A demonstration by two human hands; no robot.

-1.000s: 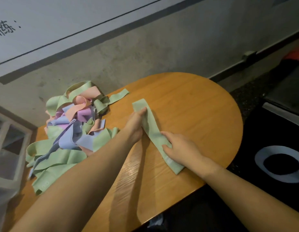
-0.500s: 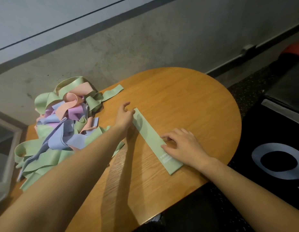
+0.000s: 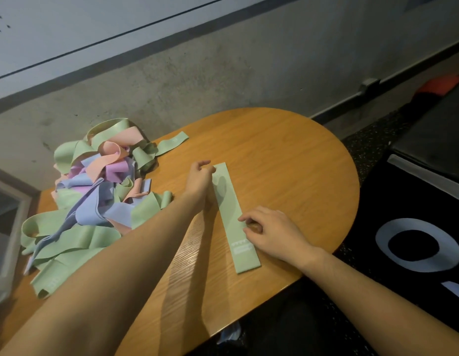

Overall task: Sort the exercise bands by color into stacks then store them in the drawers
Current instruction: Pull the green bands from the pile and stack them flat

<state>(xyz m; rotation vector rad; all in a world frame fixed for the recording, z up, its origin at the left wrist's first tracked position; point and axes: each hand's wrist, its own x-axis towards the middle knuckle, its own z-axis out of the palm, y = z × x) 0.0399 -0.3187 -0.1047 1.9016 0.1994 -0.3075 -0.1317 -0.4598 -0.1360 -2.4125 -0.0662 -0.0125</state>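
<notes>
1. Far left: a pale framed unit is seen at the table's end. It may be the drawers; this cannot be confirmed.
2. Left part of the table: a tangled pile of bands is heaped against the wall, with green, pink, purple and blue loops mixed together. One green end trails out toward the middle.
3. Centre: the left hand is held at the far end of a single green band. Its fingers are loosely curled, with the tips at the band's corner. Whether the corner is pinched or only touched cannot be told.
4. The green band is laid flat and straight on the wood, running from the far end toward the near edge, apart from the pile.
5. Right of centre: the right hand is rested on the band's right edge near its middle. The fingers are bent and close together, fingertips on the fabric; no clear pinch is seen.
6. Judged step: the first green stack is being started. No other stack is in view.
7. Risks noted: the band's near end lies close to the table's near edge, so a tug could send it off. Elastic may spring or curl once released, skewing the stack. Pulling from the tangle may drag neighbouring colours along.
</notes>
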